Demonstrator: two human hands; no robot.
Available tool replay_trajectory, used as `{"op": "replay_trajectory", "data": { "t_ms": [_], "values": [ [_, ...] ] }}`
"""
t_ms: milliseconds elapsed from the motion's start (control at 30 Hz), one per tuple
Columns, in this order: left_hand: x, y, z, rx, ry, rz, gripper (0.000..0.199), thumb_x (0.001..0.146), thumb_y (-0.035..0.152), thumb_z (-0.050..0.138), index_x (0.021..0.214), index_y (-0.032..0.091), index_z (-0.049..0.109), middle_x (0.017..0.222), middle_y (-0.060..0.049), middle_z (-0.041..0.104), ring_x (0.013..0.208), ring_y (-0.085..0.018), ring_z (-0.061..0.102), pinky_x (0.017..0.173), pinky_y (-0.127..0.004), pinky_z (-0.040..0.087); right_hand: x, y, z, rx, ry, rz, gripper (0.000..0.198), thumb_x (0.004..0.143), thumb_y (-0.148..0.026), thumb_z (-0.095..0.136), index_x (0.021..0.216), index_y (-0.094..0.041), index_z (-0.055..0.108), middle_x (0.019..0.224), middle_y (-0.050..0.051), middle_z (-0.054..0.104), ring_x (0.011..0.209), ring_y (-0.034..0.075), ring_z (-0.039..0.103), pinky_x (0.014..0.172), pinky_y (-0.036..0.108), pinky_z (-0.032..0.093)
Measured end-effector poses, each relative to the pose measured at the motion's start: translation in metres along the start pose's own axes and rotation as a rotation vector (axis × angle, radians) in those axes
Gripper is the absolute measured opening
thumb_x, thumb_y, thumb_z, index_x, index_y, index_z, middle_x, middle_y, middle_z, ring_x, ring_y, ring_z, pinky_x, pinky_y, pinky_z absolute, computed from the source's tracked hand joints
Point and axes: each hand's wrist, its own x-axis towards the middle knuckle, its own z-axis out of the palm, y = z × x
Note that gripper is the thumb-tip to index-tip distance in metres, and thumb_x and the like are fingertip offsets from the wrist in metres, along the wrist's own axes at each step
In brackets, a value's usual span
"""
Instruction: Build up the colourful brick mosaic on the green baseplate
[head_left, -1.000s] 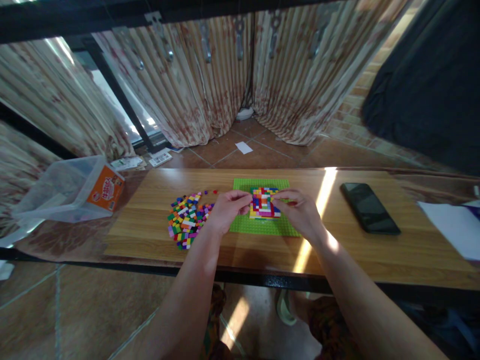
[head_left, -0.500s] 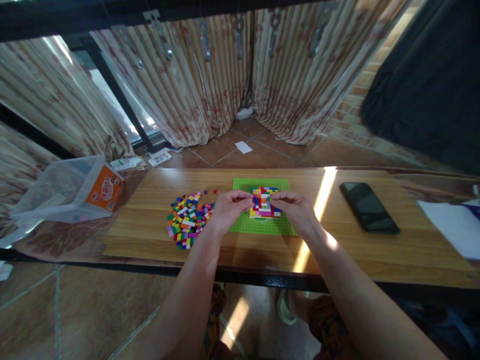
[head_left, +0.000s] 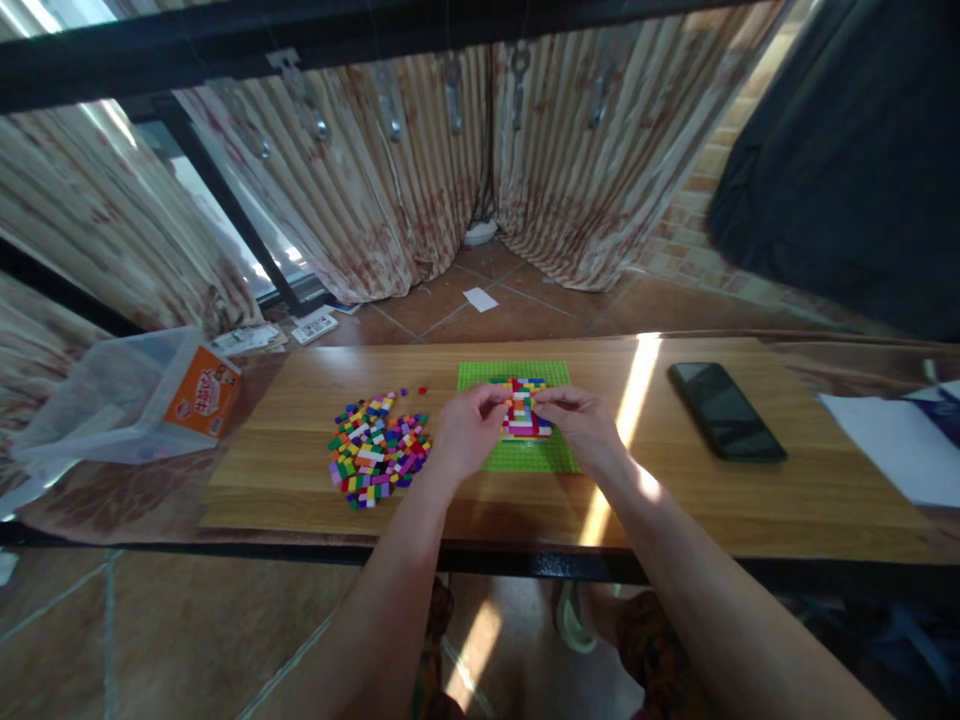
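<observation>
A low block of multicoloured toy bricks stands on a green studded baseplate. My left hand covers the left edge of this build, thumb and forefinger pinched around what looks like a small orange brick. From the other side my right hand reaches in over the build, its fingertips pinched together above the top layer. Whatever lies between those right fingertips is too small to make out. Left of the baseplate, beside my left forearm, a pile of loose toy bricks is spread out.
A black phone lies to the right on the wooden board. Beyond it is white paper. At the far left stands a clear plastic bin with an orange label. Two stray bricks sit behind the pile.
The view has shifted slightly. My left hand has come further over the build's left side, with an orange piece now showing at its fingertips. My right hand stays pinched over the build.
</observation>
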Motion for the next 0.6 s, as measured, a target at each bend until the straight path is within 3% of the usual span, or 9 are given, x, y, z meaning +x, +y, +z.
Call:
{"op": "replay_trajectory", "data": {
  "t_ms": [233, 600],
  "values": [
    [0.002, 0.011, 0.011, 0.375, -0.055, 0.148, 0.014, 0.088, 0.014, 0.056, 0.092, 0.018, 0.069, 0.092, -0.006, 0.071, 0.086, -0.019, 0.063, 0.083, -0.033, 0.047, 0.000, -0.002, -0.002, -0.021, -0.034, 0.006, 0.028, 0.055, -0.037, 0.082, 0.075, -0.020, 0.073, 0.069, 0.001, 0.071, 0.063, 0.015, 0.063, 0.064, 0.032, 0.053],
    [0.008, 0.006, 0.022, 0.485, -0.020, 0.180, 0.013, 0.090, 0.019, 0.057, 0.089, 0.020, 0.069, 0.086, -0.006, 0.070, 0.085, -0.020, 0.062, 0.080, -0.032, 0.046, 0.000, -0.002, -0.002, 0.005, -0.051, 0.014, 0.031, 0.056, -0.040, 0.083, 0.076, -0.019, 0.073, 0.072, 0.002, 0.073, 0.062, 0.015, 0.064, 0.064, 0.032, 0.054]
  ]
}}
